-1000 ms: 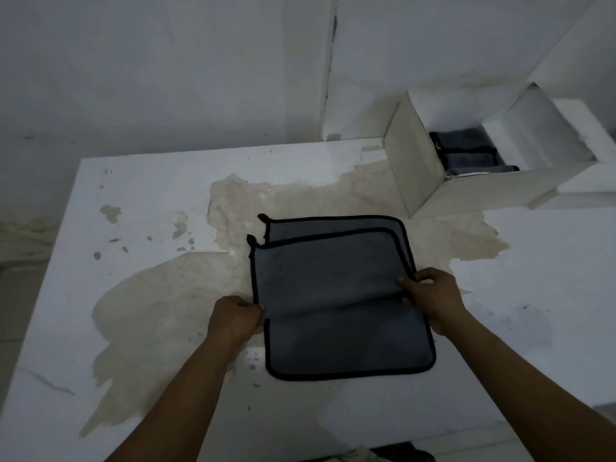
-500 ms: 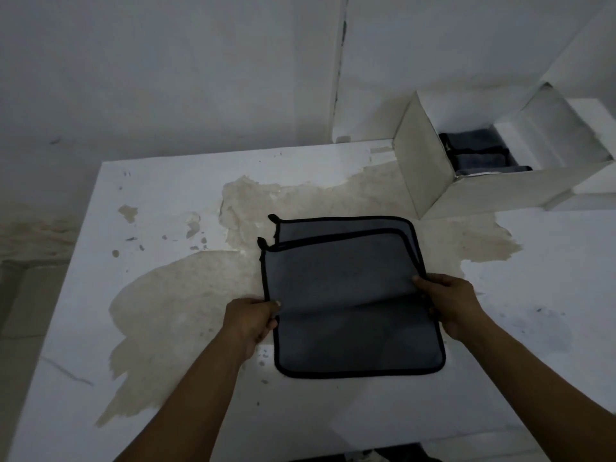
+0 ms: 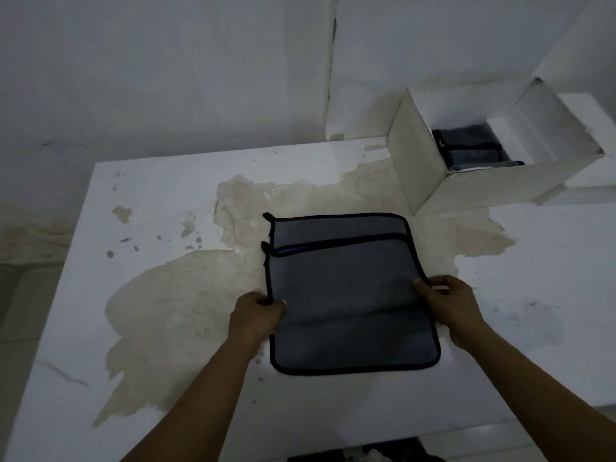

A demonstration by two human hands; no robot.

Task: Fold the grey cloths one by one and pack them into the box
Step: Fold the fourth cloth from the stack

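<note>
A grey cloth [image 3: 346, 288] with black edging lies on the white table [image 3: 166, 195], its upper layer folded so that its far hem sits short of the lower layer's far edge. My left hand [image 3: 258, 315] pinches the cloth's left edge at mid-height. My right hand [image 3: 445, 303] pinches the right edge at the same height. A crease runs across the cloth between the two hands. An open white box [image 3: 416, 165] stands at the back right of the table, with folded grey cloths [image 3: 470, 151] inside it.
The tabletop has a large tan patch [image 3: 186, 295] where the white surface has peeled off. A white wall [image 3: 166, 78] rises right behind the table. A dark object [image 3: 366, 456] shows below the table's near edge.
Both hands have kept their hold on the cloth's side edges. The upper layer's far hem has slid a little nearer to me, showing more of the lower layer.
</note>
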